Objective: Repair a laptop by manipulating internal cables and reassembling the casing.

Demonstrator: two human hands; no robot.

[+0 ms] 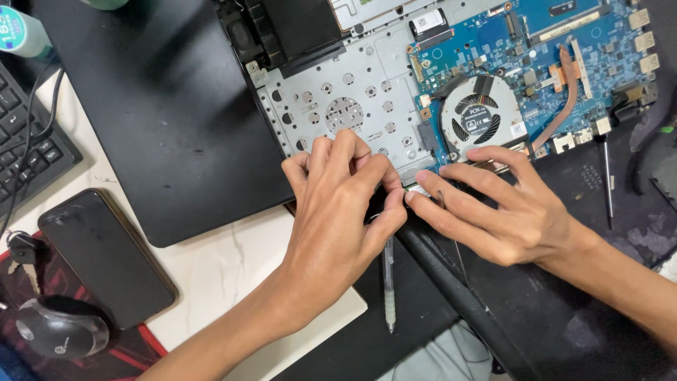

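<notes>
On the white desk (211,268), two hands (338,212) touch one opened laptop (367,92).

At the left edge of my frame I see a black keyboard (25,144), a dark smartphone (106,255), keys (21,252) and a mouse (60,331) at lower left, and a screwdriver (606,180) at right.

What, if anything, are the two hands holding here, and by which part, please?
It cannot be told for sure. Both the left hand and right hand press fingertips at the opened laptop's near edge; nothing is clearly gripped.
</notes>
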